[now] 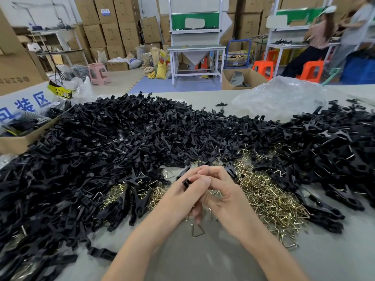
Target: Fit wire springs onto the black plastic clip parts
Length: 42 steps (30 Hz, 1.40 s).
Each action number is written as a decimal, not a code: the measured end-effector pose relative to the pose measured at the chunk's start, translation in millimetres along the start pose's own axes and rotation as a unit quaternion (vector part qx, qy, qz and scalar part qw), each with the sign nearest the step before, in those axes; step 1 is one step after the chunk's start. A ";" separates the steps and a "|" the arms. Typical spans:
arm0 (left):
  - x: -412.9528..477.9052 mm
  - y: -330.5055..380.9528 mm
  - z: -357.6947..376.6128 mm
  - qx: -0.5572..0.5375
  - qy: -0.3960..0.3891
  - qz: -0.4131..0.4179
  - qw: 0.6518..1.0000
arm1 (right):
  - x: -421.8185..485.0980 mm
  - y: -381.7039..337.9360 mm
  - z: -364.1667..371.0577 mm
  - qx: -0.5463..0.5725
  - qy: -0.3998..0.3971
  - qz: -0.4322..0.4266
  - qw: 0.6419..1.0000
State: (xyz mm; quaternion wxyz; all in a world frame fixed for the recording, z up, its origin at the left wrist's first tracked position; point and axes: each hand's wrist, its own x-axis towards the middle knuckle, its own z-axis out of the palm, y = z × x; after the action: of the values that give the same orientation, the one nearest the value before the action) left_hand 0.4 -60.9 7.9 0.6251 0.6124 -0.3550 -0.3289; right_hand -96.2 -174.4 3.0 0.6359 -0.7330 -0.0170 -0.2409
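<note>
a short, matte black clip point(186, 182) is pinched in the curled fingers of the left hand point(182, 197) over the table point(203, 260). the right hand point(225, 192) is curled against it; its hold cannot be told. brassy springs point(269, 199) are heaped beside.

Bare table point(213, 260) is left open only along the near edge, where one loose wire spring point(197, 231) lies. Beyond, reach is blocked by heaped black clip parts point(121, 134) and piled wire springs point(269, 199). The far right is taken up by a plastic bag point(280, 98).
</note>
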 end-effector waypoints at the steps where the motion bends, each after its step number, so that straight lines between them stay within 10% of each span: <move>1: -0.9 1.3 -0.6 0.010 -0.004 0.009 1.000 | -0.1 0.1 0.5 -0.006 0.007 -0.017 1.000; 10: -3.3 11.2 4.7 0.021 0.107 -0.008 0.994 | 0.1 5.9 -3.9 -0.114 0.020 0.039 0.993; 31: -6.3 9.2 3.6 0.067 0.038 0.014 0.997 | -1.3 0.8 -7.6 -0.145 -0.015 0.026 0.989; 38: -9.3 6.2 3.9 -0.013 0.025 0.054 0.998 | -2.9 -11.7 -11.9 -0.031 0.120 0.064 0.990; 42: -13.3 6.3 8.8 0.092 0.123 0.093 0.984 | 16.0 -36.2 -70.9 0.201 0.302 0.059 0.930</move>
State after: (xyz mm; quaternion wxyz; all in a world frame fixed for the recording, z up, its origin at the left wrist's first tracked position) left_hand -14.3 -54.0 13.6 0.6330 0.6676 -0.3589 -0.1574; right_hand -117.6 -238.7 47.7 0.7580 -0.4821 0.1715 -0.4044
